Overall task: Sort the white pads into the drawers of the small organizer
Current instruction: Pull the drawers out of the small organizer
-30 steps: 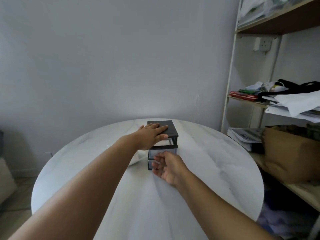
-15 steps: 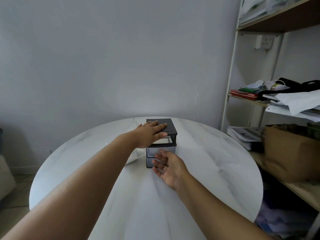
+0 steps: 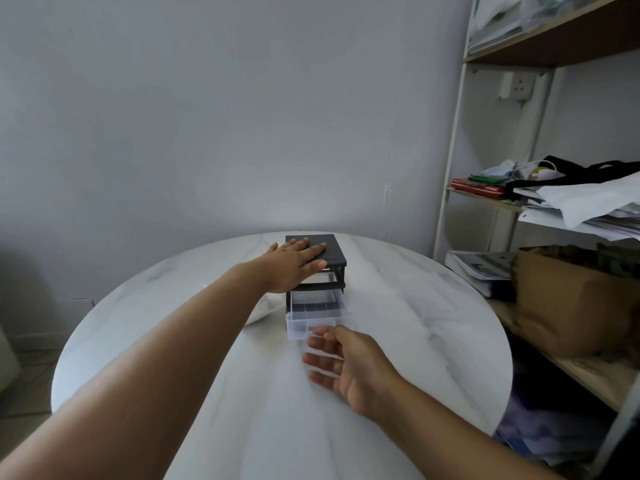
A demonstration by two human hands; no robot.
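- Left grip [image 3: 298,263]: palm down, fingers straight, pressed flat on the dark top of the small organizer [image 3: 332,252], which stands near the far edge of the surface [image 3: 398,323].
- Right grip [image 3: 349,365]: fingers loosely extended, holding nothing, tips at the front of a clear drawer [image 3: 311,322] that stands pulled out.
- Surface round, white, marbled; grey wall behind; shelving [image 3: 554,53] beyond its right edge.
- White pads [image 3: 265,311] just left of the organizer, mostly hidden by the left forearm.
- Right fingers blurred; contact with the drawer cannot be told.

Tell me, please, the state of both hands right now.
Left hand: open, flat on the organizer.
Right hand: open, blurred, by the drawer.
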